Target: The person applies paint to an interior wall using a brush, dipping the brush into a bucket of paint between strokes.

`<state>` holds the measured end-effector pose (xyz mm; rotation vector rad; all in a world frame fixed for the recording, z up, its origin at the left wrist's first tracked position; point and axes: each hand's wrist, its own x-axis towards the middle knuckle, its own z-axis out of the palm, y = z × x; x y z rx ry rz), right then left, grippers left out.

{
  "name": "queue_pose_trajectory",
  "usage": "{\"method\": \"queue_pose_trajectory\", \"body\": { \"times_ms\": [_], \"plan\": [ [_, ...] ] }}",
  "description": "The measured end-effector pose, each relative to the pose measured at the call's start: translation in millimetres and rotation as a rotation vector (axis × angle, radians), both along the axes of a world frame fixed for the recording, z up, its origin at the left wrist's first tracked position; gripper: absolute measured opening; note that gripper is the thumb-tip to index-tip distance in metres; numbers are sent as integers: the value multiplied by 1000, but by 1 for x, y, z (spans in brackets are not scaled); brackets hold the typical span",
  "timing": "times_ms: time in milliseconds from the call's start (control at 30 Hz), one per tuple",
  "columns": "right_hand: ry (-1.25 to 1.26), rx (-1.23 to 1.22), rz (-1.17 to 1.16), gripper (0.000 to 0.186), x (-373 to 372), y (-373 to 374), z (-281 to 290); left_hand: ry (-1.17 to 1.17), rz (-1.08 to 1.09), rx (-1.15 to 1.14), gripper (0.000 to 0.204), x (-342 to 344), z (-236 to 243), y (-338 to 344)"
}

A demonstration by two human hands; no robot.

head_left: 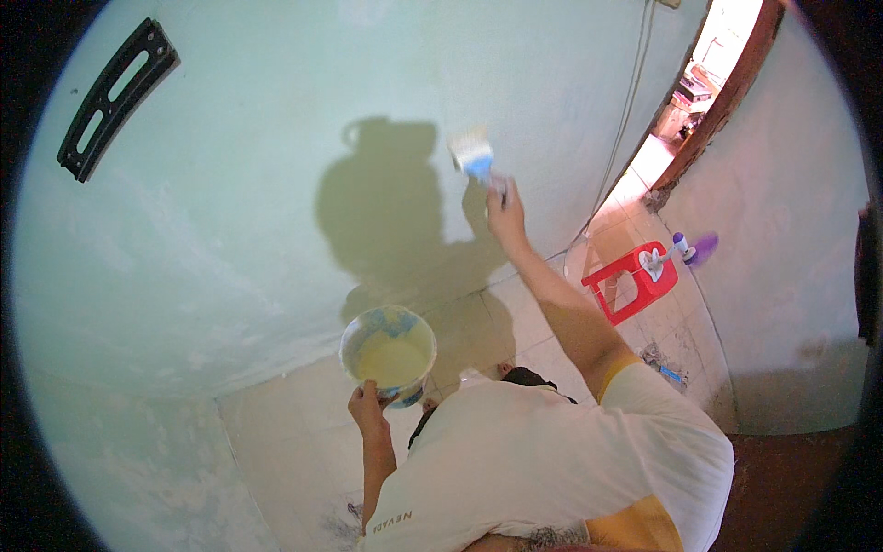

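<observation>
My right hand (505, 213) is raised in front of the pale green wall (248, 184), closed round the handle of a paintbrush (474, 156). The brush has a blue and white ferrule, and its light bristles point up toward the wall; whether they touch it I cannot tell. Lower down, my left hand (370, 409) grips the near rim of a paint bucket (389, 354). Pale yellowish paint lies inside the bucket, and bluish smears mark its inner wall. A dark shadow of my head and arm falls on the wall between brush and bucket.
A black slotted bracket (118, 99) is fixed to the wall at upper left. On the tiled floor at right stands a red plastic stool (633, 281), a purple-bladed fan (701, 248) beside it. A cord hangs near the bright doorway (704, 101). Debris with a blue item (671, 373) lies nearby.
</observation>
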<state>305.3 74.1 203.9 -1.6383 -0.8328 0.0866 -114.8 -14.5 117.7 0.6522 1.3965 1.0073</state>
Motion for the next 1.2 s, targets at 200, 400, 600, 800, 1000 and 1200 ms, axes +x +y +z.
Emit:
{"method": "queue_pose_trajectory", "body": {
  "times_ms": [200, 400, 600, 800, 1000, 1200],
  "plan": [
    [141, -209, -51, 33, 24, -11, -113, 28, -32, 10, 24, -1, 2, 12],
    [47, -70, 18, 36, 21, 15, 86, 43, -7, 68, 27, -10, 1, 9],
    [39, 347, 169, 36, 3, -16, 297, -9, -56, 81, 25, 8, 17, 10],
    [-137, 281, 83, 38, 19, 27, 277, 8, -76, 65, 21, 20, 30, 9],
    [-94, 41, 45, 34, -3, 11, 85, -50, -58, 64, 19, 26, 43, 7],
    [58, -118, 80, 32, 11, -6, 27, -68, -112, 88, 20, 28, 37, 11]
  ]
}}
